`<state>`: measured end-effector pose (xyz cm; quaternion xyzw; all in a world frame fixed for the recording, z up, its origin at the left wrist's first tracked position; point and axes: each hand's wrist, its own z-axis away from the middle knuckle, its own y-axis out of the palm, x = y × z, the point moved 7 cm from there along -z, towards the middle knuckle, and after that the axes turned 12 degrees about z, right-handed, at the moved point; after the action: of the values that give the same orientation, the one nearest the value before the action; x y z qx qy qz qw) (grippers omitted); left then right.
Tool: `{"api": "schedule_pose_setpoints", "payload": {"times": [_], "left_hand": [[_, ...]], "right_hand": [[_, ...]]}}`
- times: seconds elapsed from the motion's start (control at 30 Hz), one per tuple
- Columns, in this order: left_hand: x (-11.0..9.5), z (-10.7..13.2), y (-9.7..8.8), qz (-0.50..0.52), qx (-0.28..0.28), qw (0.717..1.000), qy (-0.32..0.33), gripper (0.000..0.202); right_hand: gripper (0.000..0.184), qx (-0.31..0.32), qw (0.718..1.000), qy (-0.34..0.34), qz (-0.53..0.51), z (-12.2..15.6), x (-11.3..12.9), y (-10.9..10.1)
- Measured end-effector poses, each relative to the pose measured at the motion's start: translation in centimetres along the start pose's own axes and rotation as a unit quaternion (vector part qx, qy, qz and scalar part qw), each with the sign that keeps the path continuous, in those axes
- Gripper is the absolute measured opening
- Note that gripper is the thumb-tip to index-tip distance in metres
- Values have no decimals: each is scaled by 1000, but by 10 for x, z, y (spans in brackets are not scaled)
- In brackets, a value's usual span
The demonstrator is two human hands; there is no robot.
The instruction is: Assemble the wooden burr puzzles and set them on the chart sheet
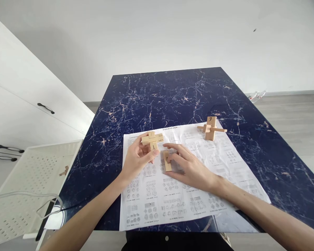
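Note:
Light wooden puzzle pieces (152, 139), joined in a cross shape and marked with handwritten numbers, are held in my left hand (139, 157) above the printed sheet. My left thumb presses on the near piece, and the other fingers are partly hidden behind the wood. Close by on the right, a single notched wooden puzzle piece (167, 164) is at the sheet, with the fingers and thumb of my right hand (189, 167) closed around it. The printed sheet (170, 216) shows rows of small puzzle drawings and lies under both hands.
Another wooden puzzle (211, 132), a crossed shape with a thin rod through it, stands at the sheet's upper right. All this is on a dark blue marbled table (159, 101). At the left is a white perforated rack (28, 181) with a small wooden piece (64, 170).

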<state>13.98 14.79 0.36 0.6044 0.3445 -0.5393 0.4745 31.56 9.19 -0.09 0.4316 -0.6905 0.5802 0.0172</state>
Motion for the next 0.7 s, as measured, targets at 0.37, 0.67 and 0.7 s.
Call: {"api": "schedule_pose_setpoints", "payload": {"times": [0.37, 0.67, 0.7], "left_hand": [[1, 4, 3, -5, 26, 1000, 12, 69], [4, 5, 2, -54, 35, 998, 18, 71], [4, 6, 2, -56, 36, 998, 21, 71]], "right_hand": [[55, 80, 827, 186, -525, 1, -24, 7], [39, 51, 736, 215, -640, -1, -27, 8], [42, 49, 733, 221, -642, -1, -27, 8]]}}
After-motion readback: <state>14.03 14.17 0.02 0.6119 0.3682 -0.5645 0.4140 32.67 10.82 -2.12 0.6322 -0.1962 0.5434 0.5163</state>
